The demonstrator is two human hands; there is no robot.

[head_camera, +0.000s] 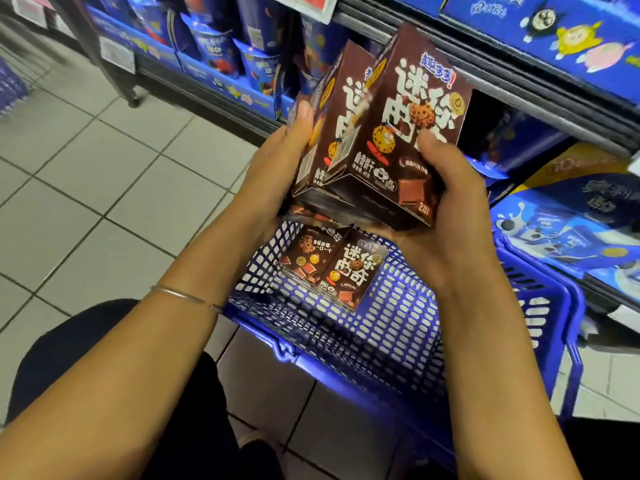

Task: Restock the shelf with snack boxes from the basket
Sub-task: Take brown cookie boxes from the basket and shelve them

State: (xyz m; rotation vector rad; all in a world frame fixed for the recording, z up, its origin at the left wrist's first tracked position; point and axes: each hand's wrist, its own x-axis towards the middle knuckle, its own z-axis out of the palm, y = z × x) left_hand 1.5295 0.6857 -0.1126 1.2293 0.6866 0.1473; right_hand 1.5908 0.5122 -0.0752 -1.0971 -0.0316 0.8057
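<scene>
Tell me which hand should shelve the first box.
Right, probably: the right hand grips the front box, nearest the dark shelf gap on that side; the left hand holds the rear boxes.

Pale square floor tiles [104,188] with dark grout fill the view from 7 to 10 o'clock. At 10 o'clock a dark post [121,86] slants down to a foot on the tiles, with a white label [116,54] just beside it. Blue tubs [216,51] stand in a row at 11 o'clock. A red-and-white sign [304,5] hangs at 12 o'clock. At 1 o'clock blue cartons [554,32] carry cartoon figures. At 3 o'clock lie blue packs [561,233] printed with dark biscuits, with a yellow pack [571,164] above them. Dark trousers [69,341] show at 7 o'clock and a thin bangle [180,295] at 8.
</scene>
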